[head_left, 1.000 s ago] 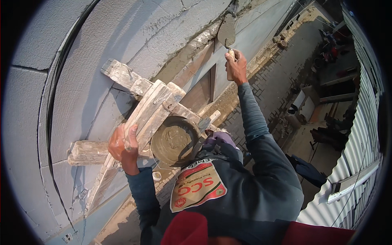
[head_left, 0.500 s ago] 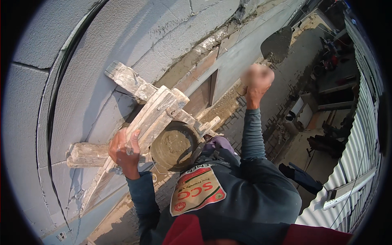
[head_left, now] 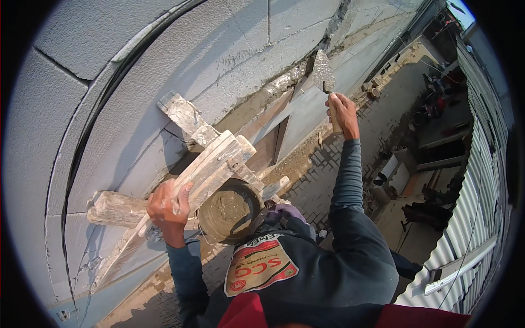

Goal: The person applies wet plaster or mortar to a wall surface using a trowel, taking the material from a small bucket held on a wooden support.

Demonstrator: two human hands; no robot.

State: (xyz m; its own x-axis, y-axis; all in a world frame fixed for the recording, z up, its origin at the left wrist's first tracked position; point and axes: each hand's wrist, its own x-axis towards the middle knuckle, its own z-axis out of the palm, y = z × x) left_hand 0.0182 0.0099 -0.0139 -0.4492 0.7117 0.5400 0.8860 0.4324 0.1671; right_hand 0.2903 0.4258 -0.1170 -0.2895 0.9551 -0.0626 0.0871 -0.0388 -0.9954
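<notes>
Trowel (head_left: 322, 71) blade, grey with mortar, lies against the rough seam between grey wall blocks (head_left: 229, 60), high at the upper middle of the head view. Its wooden handle runs down into the right hand (head_left: 343, 112), whose fingers are wrapped fully around it, the arm in a dark long sleeve stretched up and out from the person's body.

Lower left, the left hand (head_left: 167, 210) is closed over a mortar-crusted wooden rail of a rough timber ladder (head_left: 210, 158) that leans against the wall, fingers curled over the top edge and thumb beneath. Several planks of this frame cross one another, all caked pale grey.

Just beside the left hand, to its right, a round bucket (head_left: 229, 210) holds wet grey mortar and sits against the timber frame, close to the person's chest.

Beyond the outstretched arm, far beneath, lies a paved yard (head_left: 328, 169) of brick-pattern blocks with scattered debris, and a corrugated metal fence (head_left: 470, 218) curves along the right edge.
</notes>
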